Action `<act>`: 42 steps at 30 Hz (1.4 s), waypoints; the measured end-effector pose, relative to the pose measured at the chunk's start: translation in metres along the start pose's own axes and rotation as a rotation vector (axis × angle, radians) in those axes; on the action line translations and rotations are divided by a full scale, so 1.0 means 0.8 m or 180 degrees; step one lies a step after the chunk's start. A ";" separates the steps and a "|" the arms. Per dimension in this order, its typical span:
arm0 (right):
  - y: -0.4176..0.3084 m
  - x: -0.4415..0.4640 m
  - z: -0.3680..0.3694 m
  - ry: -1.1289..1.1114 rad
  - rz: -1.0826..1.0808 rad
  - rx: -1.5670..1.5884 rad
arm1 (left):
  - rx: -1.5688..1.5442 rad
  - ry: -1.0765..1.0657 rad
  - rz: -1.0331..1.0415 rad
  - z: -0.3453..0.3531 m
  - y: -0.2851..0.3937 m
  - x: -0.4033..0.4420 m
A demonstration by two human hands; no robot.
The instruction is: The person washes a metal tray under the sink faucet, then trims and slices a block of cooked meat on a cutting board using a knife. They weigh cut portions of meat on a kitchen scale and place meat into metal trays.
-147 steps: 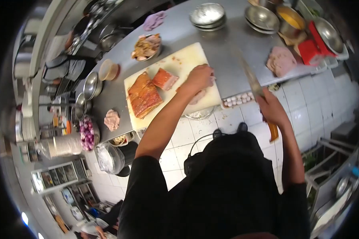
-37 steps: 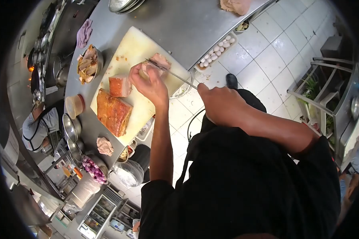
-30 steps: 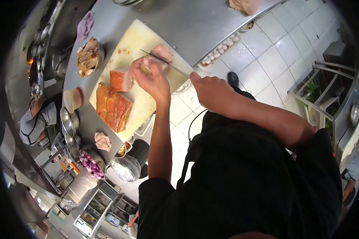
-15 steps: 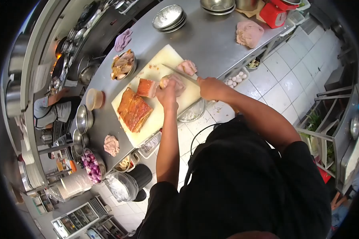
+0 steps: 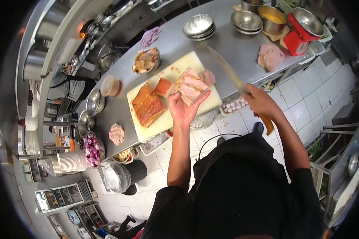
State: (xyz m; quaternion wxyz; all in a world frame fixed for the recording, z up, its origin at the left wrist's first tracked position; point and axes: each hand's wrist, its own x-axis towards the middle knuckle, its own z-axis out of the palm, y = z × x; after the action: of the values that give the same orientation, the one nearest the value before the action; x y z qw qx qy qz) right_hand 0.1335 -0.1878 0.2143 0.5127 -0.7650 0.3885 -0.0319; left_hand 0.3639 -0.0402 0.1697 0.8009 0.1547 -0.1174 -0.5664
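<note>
My left hand (image 5: 183,110) is turned palm up, with its fingers under a thick piece of pork belly (image 5: 190,84), its pale layered cut face showing. My right hand (image 5: 260,100) grips a long knife (image 5: 225,67) by its brownish handle, the blade raised off the board and angled away to the upper left. Below the left hand lies a white cutting board (image 5: 179,66). On it rest a large slab of crisp-skinned roast pork (image 5: 147,105) and a smaller browned chunk (image 5: 162,86). A pinkish cloth (image 5: 208,77) sits by the board's right edge, partly hidden behind the held piece.
A bowl of meat pieces (image 5: 146,60) stands beyond the board. Stacked metal bowls (image 5: 198,26), a red scale (image 5: 297,43) and a crumpled cloth (image 5: 271,57) are on the steel table (image 5: 171,46). Eggs (image 5: 234,106) sit below its edge. A co-worker (image 5: 70,88) stands at left.
My left hand has turned over and lifted the pork piece off the board. My right hand has drawn the knife away to the right. The view has shifted.
</note>
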 end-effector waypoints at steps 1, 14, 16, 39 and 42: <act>0.017 -0.011 -0.017 0.0082 -0.0022 0.0137 | 0.0178 -0.0044 -0.0052 0.013 -0.006 0.014; 0.225 -0.149 -0.241 0.1039 0.0906 0.0208 | 0.4837 -0.1719 0.0538 0.278 -0.232 0.368; 0.236 -0.167 -0.262 0.1115 0.1019 0.0337 | 0.5326 -0.1879 0.0702 0.327 -0.275 0.414; 0.351 -0.188 -0.302 0.1575 0.1356 0.0923 | 0.7122 -0.2791 0.0733 0.292 -0.408 0.539; 0.368 -0.185 -0.292 0.1772 0.1135 0.0611 | 0.7410 -0.2756 0.0964 0.308 -0.402 0.530</act>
State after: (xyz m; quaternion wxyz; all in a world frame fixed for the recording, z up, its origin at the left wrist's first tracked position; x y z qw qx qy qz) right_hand -0.2395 -0.3231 0.1383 0.4542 -0.5953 0.6362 -0.1857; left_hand 0.1342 -0.5682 0.2805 0.1415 0.5565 -0.8181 -0.0330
